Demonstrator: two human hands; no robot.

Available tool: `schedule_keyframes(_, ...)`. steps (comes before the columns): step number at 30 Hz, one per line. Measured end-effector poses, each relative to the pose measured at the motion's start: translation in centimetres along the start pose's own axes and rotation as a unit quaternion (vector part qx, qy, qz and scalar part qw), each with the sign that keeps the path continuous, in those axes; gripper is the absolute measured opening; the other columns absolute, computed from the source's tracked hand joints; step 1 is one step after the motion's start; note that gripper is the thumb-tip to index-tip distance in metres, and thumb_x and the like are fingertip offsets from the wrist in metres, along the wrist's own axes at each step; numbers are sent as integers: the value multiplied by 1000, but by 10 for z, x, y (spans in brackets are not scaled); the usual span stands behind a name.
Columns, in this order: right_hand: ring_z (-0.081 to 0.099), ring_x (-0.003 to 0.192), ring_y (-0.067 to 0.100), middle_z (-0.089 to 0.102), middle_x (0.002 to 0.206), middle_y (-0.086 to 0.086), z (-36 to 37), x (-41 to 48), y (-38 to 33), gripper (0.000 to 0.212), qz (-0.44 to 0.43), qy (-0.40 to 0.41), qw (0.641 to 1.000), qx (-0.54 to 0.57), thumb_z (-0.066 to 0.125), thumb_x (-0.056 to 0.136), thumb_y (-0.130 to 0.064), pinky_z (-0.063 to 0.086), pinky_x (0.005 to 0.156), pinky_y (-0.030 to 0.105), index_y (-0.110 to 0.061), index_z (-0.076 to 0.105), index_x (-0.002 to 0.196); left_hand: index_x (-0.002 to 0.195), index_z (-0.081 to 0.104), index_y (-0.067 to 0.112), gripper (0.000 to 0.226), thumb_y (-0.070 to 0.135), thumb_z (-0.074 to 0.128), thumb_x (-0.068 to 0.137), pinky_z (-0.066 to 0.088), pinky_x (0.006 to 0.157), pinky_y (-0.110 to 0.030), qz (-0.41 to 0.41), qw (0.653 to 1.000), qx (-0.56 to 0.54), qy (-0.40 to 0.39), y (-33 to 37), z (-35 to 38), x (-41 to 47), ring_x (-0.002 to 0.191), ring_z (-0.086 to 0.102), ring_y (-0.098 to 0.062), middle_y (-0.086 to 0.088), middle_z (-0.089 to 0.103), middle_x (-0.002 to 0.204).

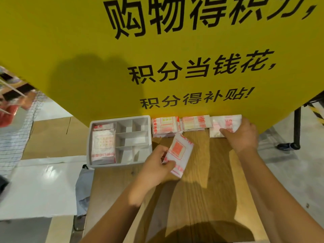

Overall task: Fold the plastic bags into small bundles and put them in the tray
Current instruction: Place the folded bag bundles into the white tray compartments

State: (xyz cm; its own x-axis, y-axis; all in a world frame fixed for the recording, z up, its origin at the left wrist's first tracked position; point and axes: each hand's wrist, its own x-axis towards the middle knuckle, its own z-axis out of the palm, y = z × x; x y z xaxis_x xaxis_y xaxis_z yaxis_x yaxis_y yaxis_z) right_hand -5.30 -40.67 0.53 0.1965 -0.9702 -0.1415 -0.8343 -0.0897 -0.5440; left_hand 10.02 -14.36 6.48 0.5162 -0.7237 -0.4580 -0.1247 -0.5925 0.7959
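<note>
Your left hand [156, 166] pinches a folded bag [178, 152] at its lower left edge: the thumb lies across the near face and the fingers [162, 149] curl behind it, so the rest of the bag juts up and to the right, tilted, over the wooden table [201, 181]. Your right hand [242, 134] grips the right stack [222, 122] of flat bags at the table's far edge, with the thumb pressed along the stack's near side and the other fingers curled over its right end. Just left of it lie a middle stack [193, 122] and a left stack [164, 126], the three in a row, edge to edge, against the foot of a yellow sign [78, 41]. The white tray [114, 164] sits just left of that row. It is split into compartments, and the long left one holds folded bundles [102, 145] lying flat. The bag in your left hand is translucent white plastic printed in red, with a rounded square frame around an orange-red block. The stacks and bundles carry the same red print, too blurred to read. The sign's black characters read 购物得积分, then 积分当钱花, then 积分得补贴!
</note>
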Motion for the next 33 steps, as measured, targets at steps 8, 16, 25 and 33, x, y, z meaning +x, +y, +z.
schedule_keyframes(8, 66, 101, 27, 69, 108, 6, -9, -41, -9, 30, 8, -24, 969, 245, 70, 91, -27, 55, 88, 46, -18, 64, 119, 125, 46, 38, 45, 17, 69, 93, 54, 71, -14, -5, 996, -78, 44, -11, -25, -16, 99, 64, 3, 19, 63, 123)
schedule_keyframes(16, 57, 72, 6, 64, 83, -7, -14, -100, -56, 9, -82, -24, 960, 268, 64, 95, -23, 41, 60, 26, -16, 66, 101, 140, 35, 54, 75, 11, 71, 90, 57, 77, -18, 58, 980, -134, 136, -54, -83, -53, 115, 60, 6, 31, 56, 128)
schedule_keyframes(25, 67, 83, 3, 74, 94, -13, 6, -139, -99, 15, -89, -162, 928, 325, 67, 94, -20, 49, 69, 28, -26, 69, 107, 138, 39, 41, 62, 2, 60, 95, 55, 75, -15, 56, 959, -203, 191, -89, -121, -71, 117, 61, -8, 9, 57, 135)
schedule_keyframes(33, 70, 92, 3, 75, 104, -14, 45, -191, -152, 23, -125, -288, 888, 335, 66, 95, -23, 53, 73, 26, -31, 68, 117, 122, 51, 41, 40, 14, 64, 95, 55, 76, -15, 20, 961, -156, 227, -124, -150, -68, 111, 64, -8, 6, 60, 133)
